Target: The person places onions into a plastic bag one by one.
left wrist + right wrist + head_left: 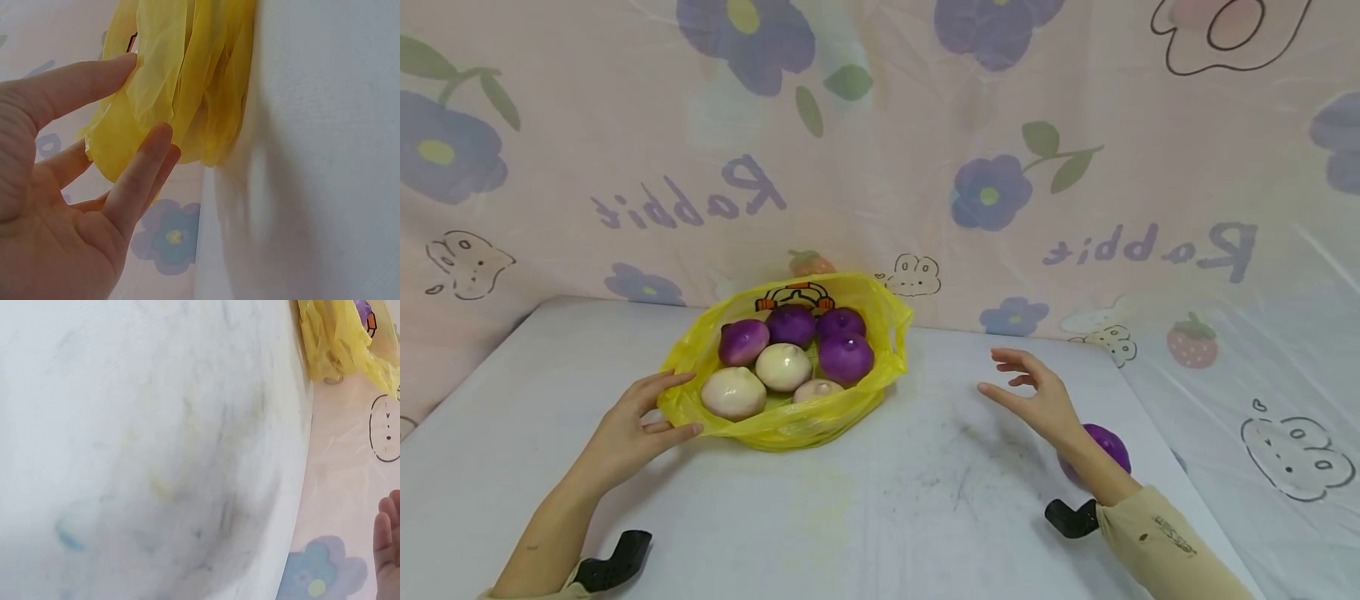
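Note:
A yellow plastic bag point(820, 425) stands with its mouth spread wide on the white table. Inside it lie several onions: purple ones such as the purple onion point(846, 359), and pale ones such as the white onion point(733, 393). At the bag's left rim is my left hand point(632, 429), thumb and fingers spread and touching the plastic point(162, 69). My right hand point(1033, 398) is raised over the table to the right of the bag, fingers slightly bent, holding nothing. Another purple onion point(1107, 447) sits on the table, partly hidden behind my right forearm.
The white table point(925, 517) carries dark smudges near its middle. A patterned cloth point(880, 183) with flowers and rabbits hangs right behind the table and continues down the right side. Black wrist mounts point(617, 562) stick out from both sleeves.

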`<action>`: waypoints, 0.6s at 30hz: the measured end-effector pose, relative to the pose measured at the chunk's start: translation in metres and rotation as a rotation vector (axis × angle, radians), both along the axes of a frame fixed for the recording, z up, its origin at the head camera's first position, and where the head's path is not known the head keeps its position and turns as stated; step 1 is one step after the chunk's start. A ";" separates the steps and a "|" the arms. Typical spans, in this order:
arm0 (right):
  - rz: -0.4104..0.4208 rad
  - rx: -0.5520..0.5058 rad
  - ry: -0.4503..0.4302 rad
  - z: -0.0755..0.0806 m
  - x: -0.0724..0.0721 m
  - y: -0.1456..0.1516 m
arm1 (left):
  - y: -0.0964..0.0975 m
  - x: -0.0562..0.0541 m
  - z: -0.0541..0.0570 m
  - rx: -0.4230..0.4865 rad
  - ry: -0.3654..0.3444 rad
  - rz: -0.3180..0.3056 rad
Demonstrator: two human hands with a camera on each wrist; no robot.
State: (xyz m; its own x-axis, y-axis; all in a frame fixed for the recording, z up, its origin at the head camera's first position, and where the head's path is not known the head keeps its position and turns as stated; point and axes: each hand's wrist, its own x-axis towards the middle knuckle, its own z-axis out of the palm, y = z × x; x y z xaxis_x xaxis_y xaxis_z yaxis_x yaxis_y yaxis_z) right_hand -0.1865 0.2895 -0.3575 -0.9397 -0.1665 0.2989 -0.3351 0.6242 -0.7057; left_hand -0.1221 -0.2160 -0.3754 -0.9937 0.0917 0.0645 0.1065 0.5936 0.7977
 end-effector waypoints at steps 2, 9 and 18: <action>-0.007 0.011 0.002 0.001 0.002 0.005 | 0.000 0.000 0.000 0.002 0.000 0.002; -0.057 0.082 0.014 0.000 0.010 0.028 | 0.000 0.000 0.000 0.001 0.000 0.002; -0.123 0.173 0.013 -0.003 0.023 0.057 | 0.000 0.000 0.000 -0.005 0.002 -0.005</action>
State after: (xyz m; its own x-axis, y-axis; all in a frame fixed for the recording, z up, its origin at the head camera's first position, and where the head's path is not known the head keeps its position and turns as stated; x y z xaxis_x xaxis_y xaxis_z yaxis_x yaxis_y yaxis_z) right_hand -0.1636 0.3465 -0.3606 -0.9523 -0.1005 0.2883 -0.2573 0.7724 -0.5807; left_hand -0.1221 -0.2156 -0.3758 -0.9931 0.0971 0.0660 0.1112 0.5972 0.7943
